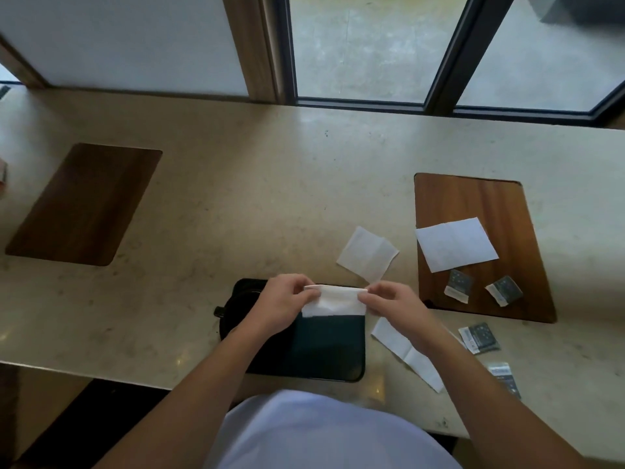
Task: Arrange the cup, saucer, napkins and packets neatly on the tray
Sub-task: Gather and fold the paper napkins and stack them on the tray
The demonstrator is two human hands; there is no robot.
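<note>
The pale stone worktop (pixel 257 198) fills the middle of the frame, with a dark wooden board (pixel 84 204) at the left and a second board (pixel 480 204) at the right. Low in the centre lies the dark tray (pixel 331 346); a black rounded shape at its left end may be the cup and saucer, but it is too dark to tell. Both hands are raised over the tray's far edge: the left hand (pixel 284 302) and right hand (pixel 392 306) each pinch one end of a white napkin (pixel 333 301), folded over along its top, each grip closed on the paper. Three more napkins lie loose: one on the right board (pixel 456 243), one on the worktop just above the hands (pixel 367 253), one partly under the right forearm (pixel 402 350). Two packets sit on the right board (pixel 458 286) (pixel 505 290), and two more lie on the worktop at lower right (pixel 480 336) (pixel 504 379). The step in hand looks like folding this napkin square before laying it on the tray. Next, the edges likely need matching and creasing flat, then setting it down parallel to the tray's side, leaving room for the scattered napkins and packets.
</note>
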